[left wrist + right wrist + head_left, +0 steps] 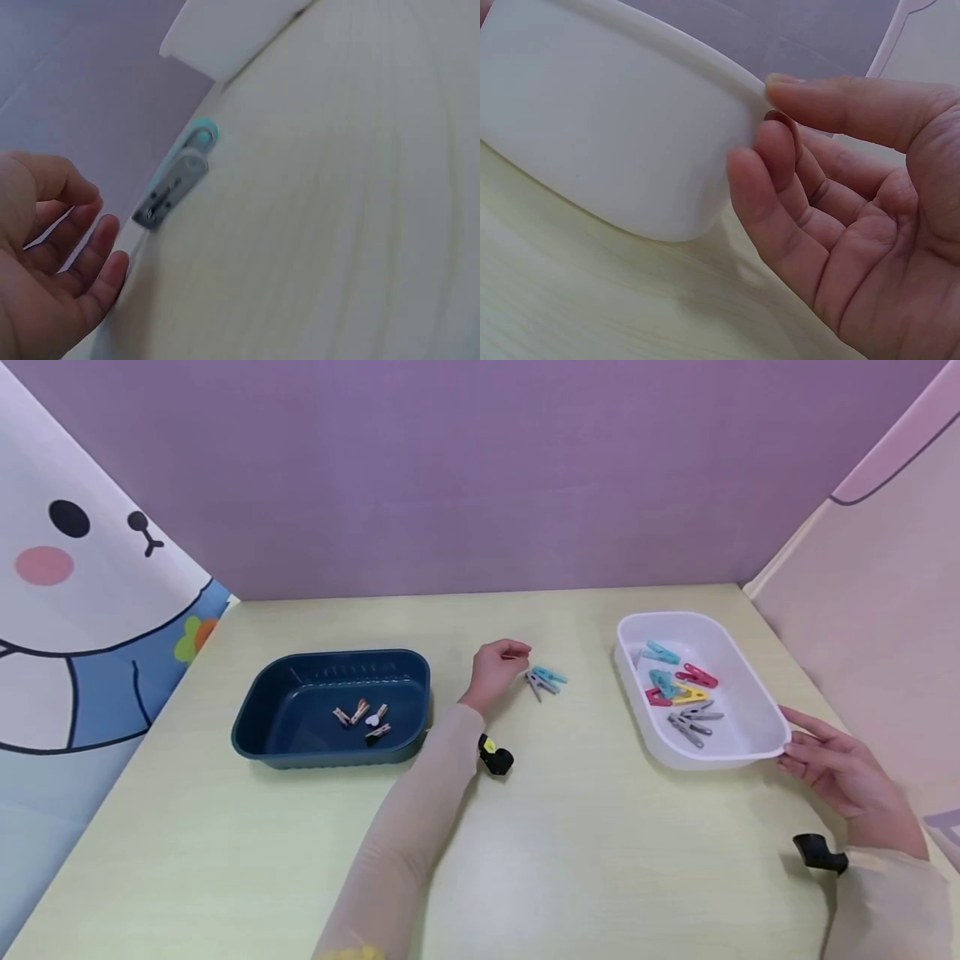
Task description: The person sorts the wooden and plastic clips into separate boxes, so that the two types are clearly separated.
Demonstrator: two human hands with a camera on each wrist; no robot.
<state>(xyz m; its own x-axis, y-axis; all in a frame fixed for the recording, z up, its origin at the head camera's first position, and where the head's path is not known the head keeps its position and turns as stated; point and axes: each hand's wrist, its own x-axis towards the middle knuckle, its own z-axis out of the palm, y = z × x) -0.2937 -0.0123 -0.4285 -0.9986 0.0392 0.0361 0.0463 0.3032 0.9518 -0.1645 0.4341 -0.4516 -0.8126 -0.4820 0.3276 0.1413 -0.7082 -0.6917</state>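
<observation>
My left hand (495, 675) hovers by a grey clothespin (537, 683) and a light blue clothespin (552, 674) on the table. Its fingers are loosely curled with nothing between them; in the left wrist view the grey clothespin (174, 191) lies just beyond the fingertips, partly covering the blue one (205, 129). At the right, my right hand (847, 772) pinches the near corner of a white plastic basin (716, 664). The right wrist view shows the thumb (840, 109) at the rim and fingers curled under it. Inside the basin lie several plastic clothespins (699, 675), red, yellow, teal and grey.
A dark blue basin (300, 714) stands at the left, with several small wooden clips (359, 712) in it. Both basins rest on a pale wood-grain table (570, 835). A purple backdrop (480, 477) rises behind the table, with printed cloth at both sides.
</observation>
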